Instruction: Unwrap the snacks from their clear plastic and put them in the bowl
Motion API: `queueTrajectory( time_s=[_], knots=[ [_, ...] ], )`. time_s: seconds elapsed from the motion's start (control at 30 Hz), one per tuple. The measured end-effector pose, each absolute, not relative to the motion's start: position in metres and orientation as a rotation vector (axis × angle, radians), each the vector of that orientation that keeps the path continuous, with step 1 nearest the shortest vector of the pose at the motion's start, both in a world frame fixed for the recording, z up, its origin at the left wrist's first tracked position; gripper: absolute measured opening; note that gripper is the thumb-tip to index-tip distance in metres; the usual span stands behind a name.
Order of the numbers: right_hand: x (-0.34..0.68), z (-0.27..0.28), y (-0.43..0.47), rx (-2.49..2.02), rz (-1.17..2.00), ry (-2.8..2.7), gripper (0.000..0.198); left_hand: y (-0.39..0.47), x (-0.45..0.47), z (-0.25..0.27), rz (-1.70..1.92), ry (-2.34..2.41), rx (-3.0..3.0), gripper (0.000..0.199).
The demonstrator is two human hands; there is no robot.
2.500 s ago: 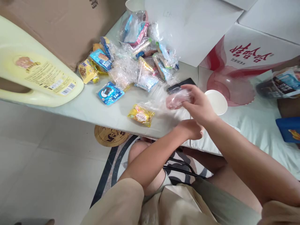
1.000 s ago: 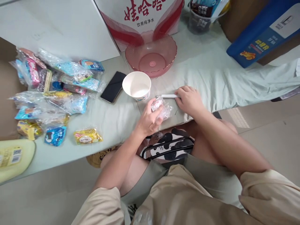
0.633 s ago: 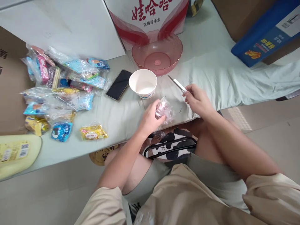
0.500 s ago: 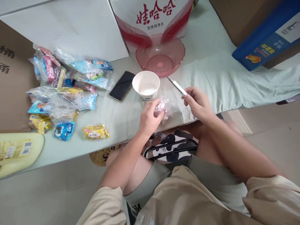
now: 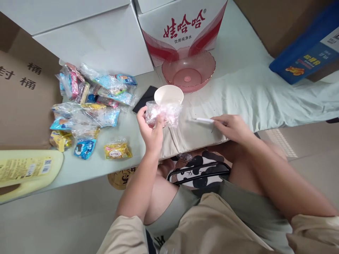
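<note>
My left hand (image 5: 152, 137) is closed on a clear plastic packet (image 5: 173, 114) with pale pink and white contents I cannot make out. The packet is raised in front of a white paper cup (image 5: 168, 93) and overlaps its lower part. In my right hand (image 5: 233, 127) is a slim white utility knife (image 5: 203, 120), its thin tip pointing left toward the packet, a short gap away. Behind the cup stands a translucent pink bowl (image 5: 205, 67) with a scalloped rim.
A black phone (image 5: 145, 98) lies partly behind the cup. Wrapped snack packets (image 5: 87, 116) are heaped at left, a yellow packet (image 5: 116, 150) apart in front. A white-and-red carton (image 5: 182, 30) stands behind the bowl, a yellow jug (image 5: 29, 169) at front left, a blue box (image 5: 304, 53) at right.
My left hand has lifted the packet up and left, in front of the cup. My right hand has lowered slightly and the knife has swung to nearly level. The view has shifted a little.
</note>
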State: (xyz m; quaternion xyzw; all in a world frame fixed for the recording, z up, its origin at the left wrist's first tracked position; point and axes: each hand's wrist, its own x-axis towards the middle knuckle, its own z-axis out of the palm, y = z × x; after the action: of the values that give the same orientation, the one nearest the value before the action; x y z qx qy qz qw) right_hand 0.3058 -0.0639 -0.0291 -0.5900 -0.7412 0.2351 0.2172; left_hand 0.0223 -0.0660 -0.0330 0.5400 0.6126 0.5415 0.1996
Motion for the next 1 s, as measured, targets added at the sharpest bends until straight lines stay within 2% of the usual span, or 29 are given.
queueTrajectory(
  time_s=[0.07,0.13,0.2,0.27,0.33,0.5,0.7,0.83,0.93,1.0],
  knots=[
    [0.311,-0.031,-0.063,-1.758,0.345,-1.941,0.033,-0.069,0.028,-0.036,1.472,1.656,1.498,0.041],
    [0.307,-0.032,-0.064,-1.707,0.180,-1.898,0.037,-0.075,0.040,-0.039,1.374,1.592,1.525,0.036],
    [0.295,-0.033,-0.067,-1.516,0.294,-1.995,0.048,-0.081,0.054,-0.041,1.267,1.516,1.517,0.031],
    [0.280,-0.035,-0.071,-1.338,0.536,-2.118,0.063,-0.085,0.062,-0.039,1.153,1.422,1.507,0.028],
    [0.267,-0.039,-0.072,-1.293,0.696,-2.176,0.069,-0.085,0.061,-0.035,1.072,1.377,1.529,0.028],
    [0.250,-0.050,-0.067,-1.337,0.677,-2.243,0.046,-0.060,0.036,-0.035,1.004,1.380,1.634,0.032],
    [0.245,-0.048,-0.064,-1.396,0.636,-2.278,0.040,-0.016,0.020,-0.063,1.035,1.441,1.612,0.046],
    [0.248,-0.048,-0.064,-1.339,0.679,-2.229,0.035,-0.025,0.024,-0.053,1.082,1.424,1.665,0.044],
    [0.252,-0.048,-0.063,-1.290,0.641,-2.145,0.028,-0.044,0.030,-0.038,0.953,1.228,1.868,0.044],
    [0.256,-0.044,-0.062,-1.271,0.603,-2.081,0.021,-0.052,0.032,-0.033,0.879,1.170,1.938,0.034]
  ],
)
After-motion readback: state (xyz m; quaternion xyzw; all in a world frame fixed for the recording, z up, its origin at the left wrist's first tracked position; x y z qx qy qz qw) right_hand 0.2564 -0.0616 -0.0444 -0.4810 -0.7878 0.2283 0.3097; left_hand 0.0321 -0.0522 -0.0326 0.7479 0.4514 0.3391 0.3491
